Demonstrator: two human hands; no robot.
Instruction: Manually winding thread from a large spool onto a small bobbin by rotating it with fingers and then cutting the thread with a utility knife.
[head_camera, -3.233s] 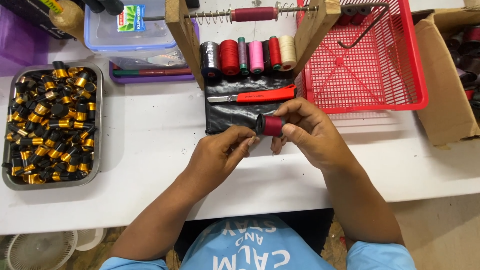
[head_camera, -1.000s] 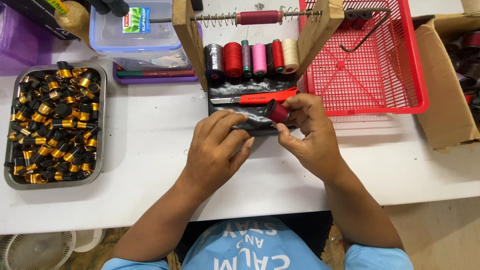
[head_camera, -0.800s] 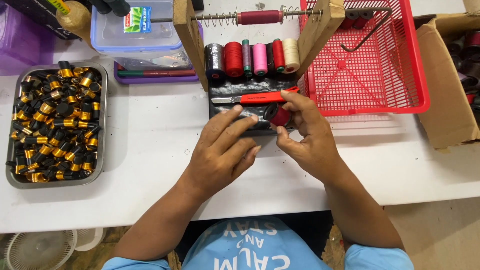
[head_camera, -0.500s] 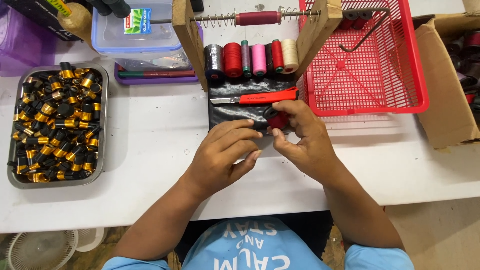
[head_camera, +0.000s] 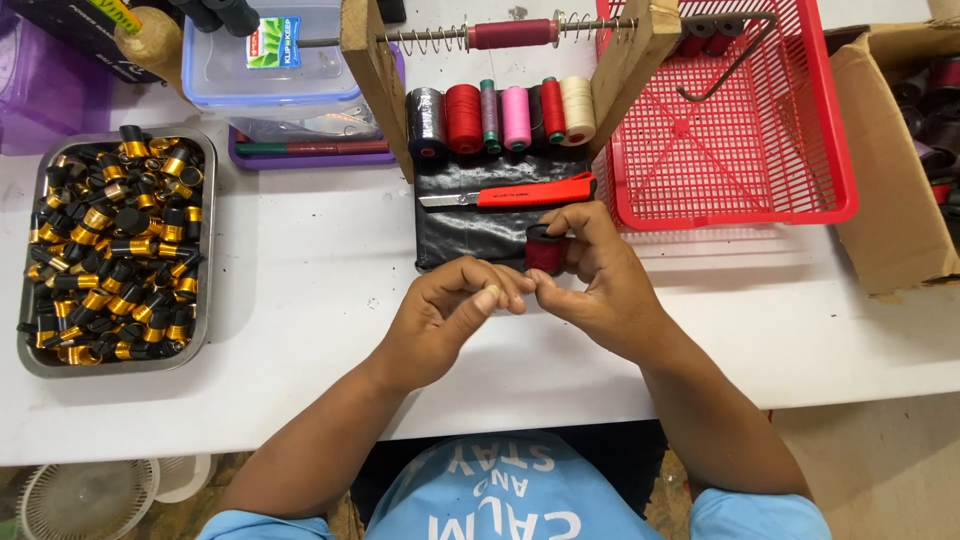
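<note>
We are holding a small dark-red thread bobbin (head_camera: 546, 249) in our right hand (head_camera: 600, 285), fingers clamped round its barrel, just above the near edge of the black mat (head_camera: 470, 235); our left hand (head_camera: 445, 315) is meeting it, fingertips pinched together at what we are judging to be a thread end, too fine to see; the two hands are touching at the fingertips. Risks, as we are judging them: the fine end may be slipping from the pinch and unwinding; the bobbin may be rolling off the mat toward the table edge (head_camera: 300, 420) if the grip is loosening; the red-handled utility knife (head_camera: 520, 193) is lying just beyond the knuckles, blade end pointing left, so a careless reach may be catching it. Packages and labels: a clear plastic lidded box (head_camera: 270, 60) is sitting upper left, bearing a small rectangular green-and-blue label (head_camera: 274, 41); a purple flat case (head_camera: 310, 152) is lying under it; a metal tray (head_camera: 30, 340) of black-and-gold bobbins is standing far left; a red mesh basket (head_camera: 760, 130) is sitting right of the wooden spool rack (head_camera: 372, 75); an open brown carton (head_camera: 895, 190) is standing at far right; a row of thread spools (head_camera: 505, 118) is resting behind the mat.
</note>
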